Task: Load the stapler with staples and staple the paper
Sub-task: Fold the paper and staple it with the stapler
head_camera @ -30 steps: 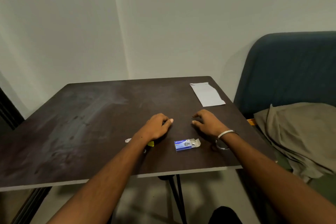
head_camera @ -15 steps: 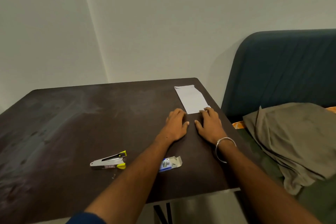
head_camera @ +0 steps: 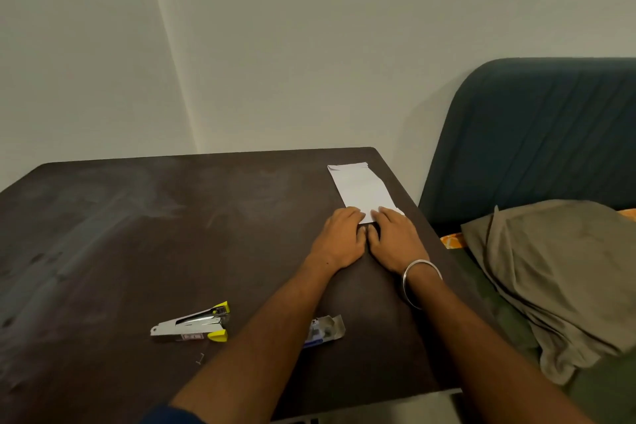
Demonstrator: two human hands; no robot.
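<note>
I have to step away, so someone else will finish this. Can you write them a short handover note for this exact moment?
Left hand and right hand: both flat on the near end of the paper, fingers spread, gripping nothing.
Paper: far right of the table.
Stapler: lying near the front edge, untouched.
Staple box: open, partly hidden behind the left forearm. One loose staple lies in front of the stapler.
Done: cannot tell whether the stapler is loaded.
Left: check or load it, then staple the paper.

Dark table (head_camera: pixel 137 234) bears paper (head_camera: pixel 361 188); stapler (head_camera: pixel 191 323); staple box (head_camera: pixel 325 329).
</note>
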